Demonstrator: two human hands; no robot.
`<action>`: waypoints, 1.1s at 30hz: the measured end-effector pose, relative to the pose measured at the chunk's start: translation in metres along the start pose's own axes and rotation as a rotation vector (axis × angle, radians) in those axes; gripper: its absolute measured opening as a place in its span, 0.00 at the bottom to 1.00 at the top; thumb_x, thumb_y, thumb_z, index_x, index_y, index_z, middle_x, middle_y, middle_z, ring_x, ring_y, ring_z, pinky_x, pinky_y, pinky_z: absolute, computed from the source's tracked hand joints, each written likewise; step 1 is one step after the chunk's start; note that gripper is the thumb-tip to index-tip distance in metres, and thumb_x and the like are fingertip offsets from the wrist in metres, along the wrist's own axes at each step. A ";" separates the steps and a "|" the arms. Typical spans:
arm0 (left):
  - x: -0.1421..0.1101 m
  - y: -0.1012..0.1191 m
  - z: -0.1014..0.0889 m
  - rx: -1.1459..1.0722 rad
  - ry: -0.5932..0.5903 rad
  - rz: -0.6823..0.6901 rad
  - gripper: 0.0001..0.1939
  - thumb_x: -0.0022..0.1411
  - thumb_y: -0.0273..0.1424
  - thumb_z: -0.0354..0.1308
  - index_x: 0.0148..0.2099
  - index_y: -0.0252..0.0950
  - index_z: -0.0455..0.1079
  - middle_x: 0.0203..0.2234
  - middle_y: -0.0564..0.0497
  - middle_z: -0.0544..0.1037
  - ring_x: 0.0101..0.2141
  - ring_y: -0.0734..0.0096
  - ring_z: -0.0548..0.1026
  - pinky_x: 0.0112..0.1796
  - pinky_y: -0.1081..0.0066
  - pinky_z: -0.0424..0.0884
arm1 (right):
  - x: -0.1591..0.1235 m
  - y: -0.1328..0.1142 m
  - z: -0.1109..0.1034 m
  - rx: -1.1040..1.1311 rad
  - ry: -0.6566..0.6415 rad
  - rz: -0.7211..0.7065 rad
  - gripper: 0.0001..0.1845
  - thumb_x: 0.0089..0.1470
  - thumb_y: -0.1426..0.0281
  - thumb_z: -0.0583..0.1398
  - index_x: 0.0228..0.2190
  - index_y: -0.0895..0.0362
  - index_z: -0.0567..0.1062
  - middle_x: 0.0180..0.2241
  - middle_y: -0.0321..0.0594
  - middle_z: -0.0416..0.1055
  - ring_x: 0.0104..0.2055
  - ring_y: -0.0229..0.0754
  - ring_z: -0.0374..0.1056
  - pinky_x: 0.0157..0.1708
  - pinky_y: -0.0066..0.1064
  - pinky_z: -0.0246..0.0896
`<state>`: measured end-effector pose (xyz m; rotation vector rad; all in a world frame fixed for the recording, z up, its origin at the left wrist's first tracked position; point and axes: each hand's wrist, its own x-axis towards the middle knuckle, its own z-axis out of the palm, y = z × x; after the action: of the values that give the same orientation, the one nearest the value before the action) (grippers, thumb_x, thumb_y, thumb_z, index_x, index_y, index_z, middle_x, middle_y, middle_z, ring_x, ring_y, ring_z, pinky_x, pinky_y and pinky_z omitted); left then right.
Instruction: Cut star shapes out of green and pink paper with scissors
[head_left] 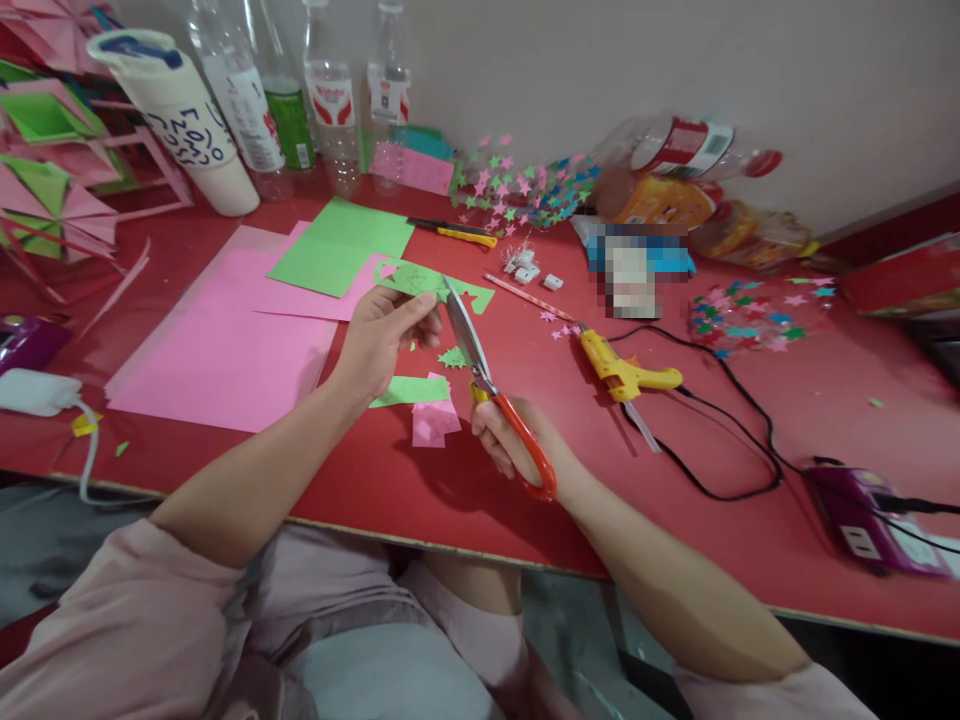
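Note:
Between its thumb and fingers, my left hand pinches a strip of green paper that has star outlines drawn on it and cut-out notches along its edge. My right hand is closed round the handles of a pair of scissors with red-orange grips. The scissor blades point up and away, with their tips at the strip's edge beside my left thumb. Below on the table lie a jagged green cut-out, a green paper piece and small pink paper pieces.
Pink sheets and a green sheet lie to the left. A yellow glue gun with a black cord, a yellow-handled cutter and small paper stars are farther right. Bottles and a white tumbler stand along the wall.

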<state>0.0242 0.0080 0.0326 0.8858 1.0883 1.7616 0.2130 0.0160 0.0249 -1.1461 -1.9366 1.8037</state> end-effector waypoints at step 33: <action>0.003 0.009 -0.006 0.039 -0.017 0.006 0.07 0.53 0.30 0.54 0.26 0.37 0.59 0.17 0.57 0.71 0.18 0.81 0.69 0.20 0.78 0.65 | -0.003 -0.012 -0.001 -0.023 0.007 0.027 0.20 0.51 0.55 0.56 0.19 0.55 0.59 0.09 0.24 0.51 0.09 0.29 0.48 0.11 0.23 0.45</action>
<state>0.0149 0.0068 0.0388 0.9269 1.1133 1.7405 0.2110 0.0157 0.0369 -1.1894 -1.9520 1.7933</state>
